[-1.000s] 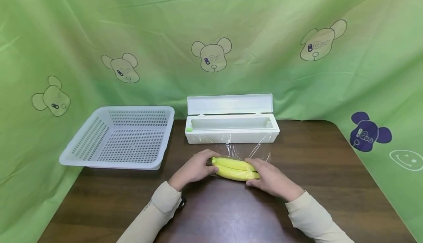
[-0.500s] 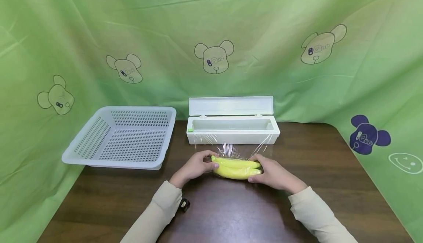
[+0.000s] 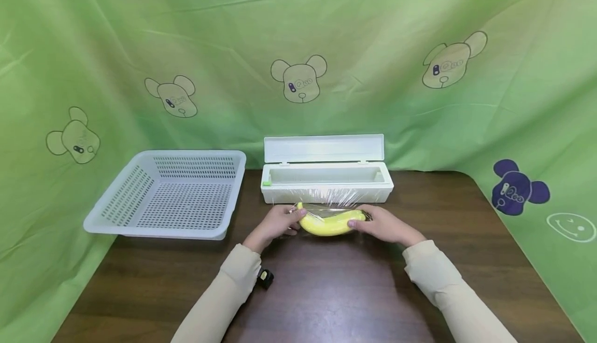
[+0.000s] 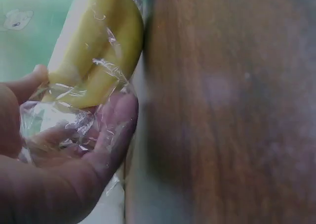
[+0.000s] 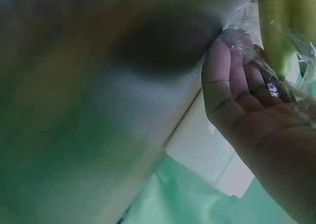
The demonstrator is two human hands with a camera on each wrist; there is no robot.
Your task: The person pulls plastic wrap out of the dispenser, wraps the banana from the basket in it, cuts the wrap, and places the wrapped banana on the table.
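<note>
Both hands hold a pair of yellow bananas (image 3: 326, 225) partly covered in clear cling film (image 4: 79, 120), at the table's middle in the head view. My left hand (image 3: 275, 224) grips the stem end, its thumb on the near side. At the other end my right hand (image 3: 388, 224) holds with its thumb in front; its fingers (image 5: 237, 78) lie under bunched film in the right wrist view. Film stretches from the bananas to the white cling film box (image 3: 326, 195) just behind, whose lid (image 3: 324, 148) stands up. The bananas' underside is hidden in the head view.
A white perforated basket (image 3: 228, 213) stands on the left of the brown wooden table (image 3: 448, 218). A green tab (image 3: 267, 183) sits on the box's left end. Green printed cloth (image 3: 224, 37) hangs behind. A black device (image 3: 265, 277) is on the left wrist.
Both hands have moved the bananas away from the body, closer to the box. The bananas have rolled, so one now mostly shows, and the film behind them has bunched into more creases.
</note>
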